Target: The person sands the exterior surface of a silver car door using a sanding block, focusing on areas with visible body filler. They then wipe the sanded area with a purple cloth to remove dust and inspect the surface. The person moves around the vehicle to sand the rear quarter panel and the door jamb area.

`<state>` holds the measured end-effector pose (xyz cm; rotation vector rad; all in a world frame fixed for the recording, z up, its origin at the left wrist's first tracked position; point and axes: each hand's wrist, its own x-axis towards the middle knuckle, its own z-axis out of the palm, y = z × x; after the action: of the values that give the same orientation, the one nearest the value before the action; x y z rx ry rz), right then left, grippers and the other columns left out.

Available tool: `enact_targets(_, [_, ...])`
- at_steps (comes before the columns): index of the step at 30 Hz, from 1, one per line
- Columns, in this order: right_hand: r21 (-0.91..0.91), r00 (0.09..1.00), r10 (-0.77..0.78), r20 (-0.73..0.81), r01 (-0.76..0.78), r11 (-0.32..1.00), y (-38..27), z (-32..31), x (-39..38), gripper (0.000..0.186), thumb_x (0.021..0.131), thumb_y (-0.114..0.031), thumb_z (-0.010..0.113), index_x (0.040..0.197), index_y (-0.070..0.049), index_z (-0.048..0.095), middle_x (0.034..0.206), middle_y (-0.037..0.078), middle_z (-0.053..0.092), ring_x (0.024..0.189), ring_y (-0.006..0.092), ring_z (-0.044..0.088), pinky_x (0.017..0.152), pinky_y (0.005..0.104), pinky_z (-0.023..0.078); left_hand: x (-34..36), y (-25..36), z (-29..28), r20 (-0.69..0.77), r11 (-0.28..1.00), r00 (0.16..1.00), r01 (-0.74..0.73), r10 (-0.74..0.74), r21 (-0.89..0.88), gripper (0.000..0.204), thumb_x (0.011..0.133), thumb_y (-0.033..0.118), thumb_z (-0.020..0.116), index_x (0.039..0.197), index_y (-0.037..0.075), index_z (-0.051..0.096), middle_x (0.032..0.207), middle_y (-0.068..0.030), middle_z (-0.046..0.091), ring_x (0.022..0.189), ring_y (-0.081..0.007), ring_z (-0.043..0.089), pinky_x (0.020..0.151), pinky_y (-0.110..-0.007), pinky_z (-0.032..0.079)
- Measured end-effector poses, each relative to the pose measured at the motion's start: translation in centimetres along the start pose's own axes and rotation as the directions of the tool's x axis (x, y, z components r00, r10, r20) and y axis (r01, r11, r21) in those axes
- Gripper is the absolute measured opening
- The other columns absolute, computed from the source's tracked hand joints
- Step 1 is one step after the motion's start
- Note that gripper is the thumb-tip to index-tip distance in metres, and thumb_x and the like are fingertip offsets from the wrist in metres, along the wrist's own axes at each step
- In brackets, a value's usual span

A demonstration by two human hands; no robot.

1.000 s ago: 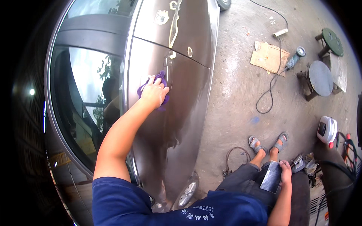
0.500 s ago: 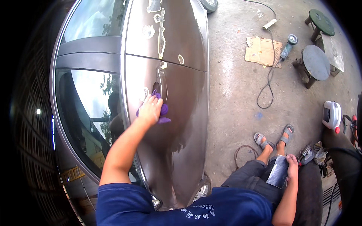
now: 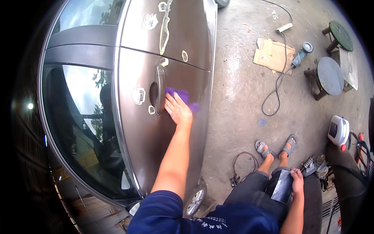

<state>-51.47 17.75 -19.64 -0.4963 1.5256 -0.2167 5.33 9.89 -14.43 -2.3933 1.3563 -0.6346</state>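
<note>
My left hand [image 3: 178,111] presses a crumpled purple cloth [image 3: 180,94] against the brown car door [image 3: 148,152], just right of the door handle [image 3: 160,89]. Its fingers lie over the cloth, and part of the cloth sticks out to the right, blurred. Sanded patches with pale rims surround the handle: a wide one [image 3: 138,96] to its left, small ones at both its ends. Low at my right side, my right hand [image 3: 297,181] grips the edge of a dark rectangular plate [image 3: 282,187] with whitish smears, held by my thigh.
More sanded spots [image 3: 165,35] mark the neighbouring door panel. On the concrete floor lie flattened cardboard [image 3: 269,54], an angle grinder [image 3: 302,54] with its cord, and a coiled cable [image 3: 239,160]. Two round stools [image 3: 330,76] and a white jug [image 3: 339,130] stand at the right.
My left hand has moved with the purple cloth from over the handle's lower end to its right side, uncovering the handle and a small sanded spot. My right hand still holds the plate.
</note>
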Motion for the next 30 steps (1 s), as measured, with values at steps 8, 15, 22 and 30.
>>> enact_targets(8, [-0.098,0.996,0.082,-0.028,-0.084,0.992,2.1,-3.4,0.9,0.029,0.089,-0.018,0.056,0.111,-0.001,0.062,0.1,0.003,0.062,0.096,0.0135,0.053,0.089,0.0268,0.039,2.8,5.2,-1.2,0.025,0.838,0.858,0.507,-0.514,-0.203,0.083,0.08,0.01,0.061,0.149,-0.004,0.017,0.151,-0.0326,0.022,0.144,-0.0445,0.016,0.116,-0.057,0.007])
enact_targets(15, [-0.188,0.996,0.071,0.059,-0.058,0.981,-0.1,-4.3,2.0,0.03,0.088,-0.014,0.057,0.113,0.002,0.061,0.103,0.006,0.063,0.094,0.0143,0.055,0.089,0.0271,0.041,7.0,6.7,-1.2,0.144,0.61,0.663,0.738,-0.734,-0.287,0.083,0.082,0.014,0.061,0.146,-0.009,0.013,0.146,-0.036,0.022,0.141,-0.0489,0.015,0.118,-0.055,0.004])
enact_targets(22, [-0.258,0.996,0.088,0.035,-0.076,0.963,0.1,-7.1,3.0,0.03,0.087,-0.014,0.058,0.112,0.002,0.062,0.1,0.006,0.063,0.092,0.015,0.054,0.087,0.0279,0.041,7.0,4.8,1.0,-0.183,0.866,0.855,0.442,-0.486,-0.235,0.085,0.076,0.009,0.062,0.146,-0.009,0.018,0.145,-0.0377,0.023,0.138,-0.0538,0.02,0.114,-0.059,0.015])
enact_targets(30, [-0.2,0.993,0.091,0.074,-0.075,0.977,1.3,-7.1,3.9,0.03,0.087,-0.015,0.058,0.112,0.002,0.062,0.099,0.005,0.063,0.092,0.0137,0.054,0.087,0.0268,0.041,1.4,-0.3,0.5,-0.24,0.99,0.969,-0.09,0.061,-0.112,0.054,0.088,-0.001,0.05,0.14,-0.004,0.037,0.149,-0.0245,0.033,0.135,-0.0404,0.037,0.111,-0.052,0.03])
